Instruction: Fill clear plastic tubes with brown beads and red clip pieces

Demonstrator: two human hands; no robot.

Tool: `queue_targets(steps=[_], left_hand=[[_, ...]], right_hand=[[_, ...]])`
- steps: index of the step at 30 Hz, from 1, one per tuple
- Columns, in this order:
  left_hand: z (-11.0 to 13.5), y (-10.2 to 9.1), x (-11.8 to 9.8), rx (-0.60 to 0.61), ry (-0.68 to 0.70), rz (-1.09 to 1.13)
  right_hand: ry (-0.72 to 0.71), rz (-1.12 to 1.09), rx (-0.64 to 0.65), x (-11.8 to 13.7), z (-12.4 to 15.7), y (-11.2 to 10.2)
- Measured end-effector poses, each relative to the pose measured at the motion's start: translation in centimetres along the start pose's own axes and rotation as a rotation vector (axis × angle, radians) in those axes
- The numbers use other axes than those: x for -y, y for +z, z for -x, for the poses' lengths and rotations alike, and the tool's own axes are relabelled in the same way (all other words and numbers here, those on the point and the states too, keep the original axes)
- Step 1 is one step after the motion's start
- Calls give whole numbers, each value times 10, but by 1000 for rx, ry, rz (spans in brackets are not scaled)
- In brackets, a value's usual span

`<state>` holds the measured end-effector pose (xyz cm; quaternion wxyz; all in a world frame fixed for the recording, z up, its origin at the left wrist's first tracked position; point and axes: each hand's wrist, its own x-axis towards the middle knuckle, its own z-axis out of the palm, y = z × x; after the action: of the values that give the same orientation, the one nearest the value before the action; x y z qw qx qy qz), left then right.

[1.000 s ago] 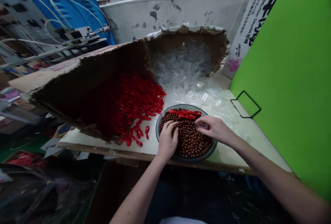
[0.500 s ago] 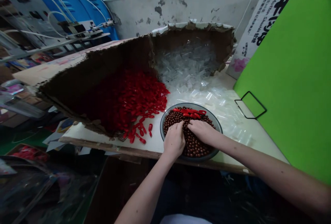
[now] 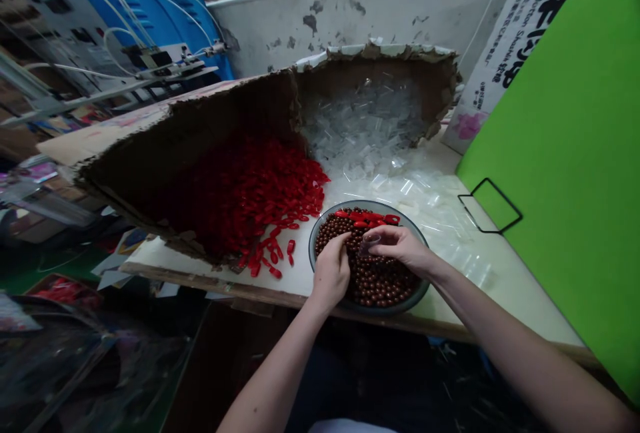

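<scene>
Right fingers [image 3: 381,236] pinched nearly shut on small clear plastic piece [image 3: 370,244], seemingly; left fingers [image 3: 337,242] curled among brown beads [image 3: 377,280], hold unclear. Beads kept in grey bowl [image 3: 425,286] on bench [image 3: 295,290], few red pieces [image 3: 363,218] laid on top. Large red heap [image 3: 260,200] and clear heap [image 3: 363,126] left in torn carton [image 3: 375,52].

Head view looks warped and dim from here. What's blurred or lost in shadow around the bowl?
Head view: the wide lens bends the edges and stretches the forearms; shadow inside the cardboard box swallows the rear red pieces; the brown beads look sharp, while the clutter at lower left blurs.
</scene>
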<state>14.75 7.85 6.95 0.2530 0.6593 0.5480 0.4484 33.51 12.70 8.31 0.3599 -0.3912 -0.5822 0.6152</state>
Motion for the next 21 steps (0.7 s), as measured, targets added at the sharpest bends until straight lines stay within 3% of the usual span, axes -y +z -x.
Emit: queue_targets(steps=[3, 9, 13, 18, 21], left_hand=[[-3, -2, -7, -17, -26, 107], [-16, 5, -28, 189, -80, 525], [-31, 9, -38, 173, -165, 767], [-41, 0, -46, 190, -279, 904], [-40, -2, -48, 195, -285, 921]], right_hand=[[-32, -40, -40, 8, 4, 0], [-98, 22, -114, 28, 2, -3], [-121, -12, -130, 44, 0, -5], [-98, -85, -211, 53, 4, -11], [-114, -96, -179, 55, 7, -10]])
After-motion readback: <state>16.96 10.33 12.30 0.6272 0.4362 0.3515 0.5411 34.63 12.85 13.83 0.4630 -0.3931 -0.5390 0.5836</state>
